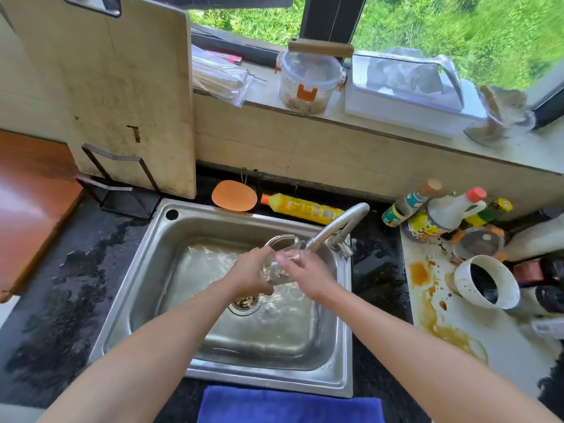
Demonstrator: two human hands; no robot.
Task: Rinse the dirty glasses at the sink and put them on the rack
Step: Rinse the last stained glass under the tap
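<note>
Clear wet glass (276, 274), aslant under faucet (335, 221); left hand (250, 273), right hand (308, 273) tight around it

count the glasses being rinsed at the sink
1: the glass, held by the left hand and right hand under the faucet over the sink. Hands may hide others.
</note>
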